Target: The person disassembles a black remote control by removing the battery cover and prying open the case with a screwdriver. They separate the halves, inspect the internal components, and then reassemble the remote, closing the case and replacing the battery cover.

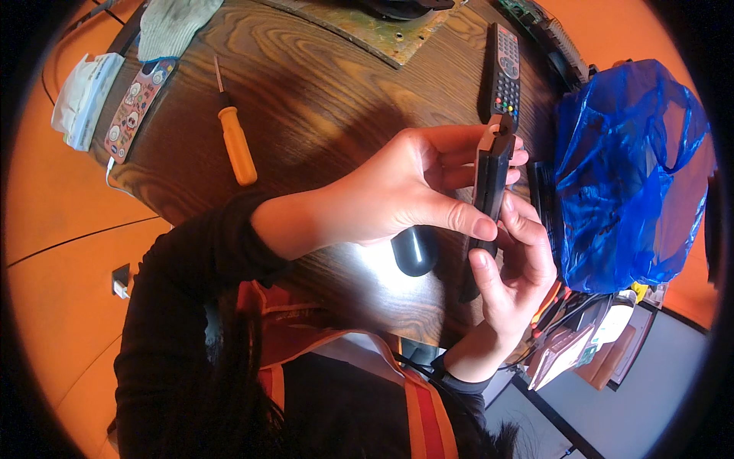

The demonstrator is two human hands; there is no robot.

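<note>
A long, narrow black plastic case (490,183), like a remote control seen edge-on, is held upright between my two hands above the table. My left hand (417,183) closes on its upper half, thumb along the near edge and fingers behind. Lower down, my right hand (514,264) grips the same case between thumb and fingers. Its broad faces are turned mostly out of sight. Below my left hand, a shiny black rounded object (415,251) rests on the table; its upper part is hidden by that hand.
On the wood-grain table (306,84) lie an orange-handled screwdriver (238,145), a patterned phone-like case (138,111), a knitted glove (174,27) and a grey remote control (506,73). A blue plastic bag (631,176) bulges at the right. Cables and boxes (577,344) sit below it.
</note>
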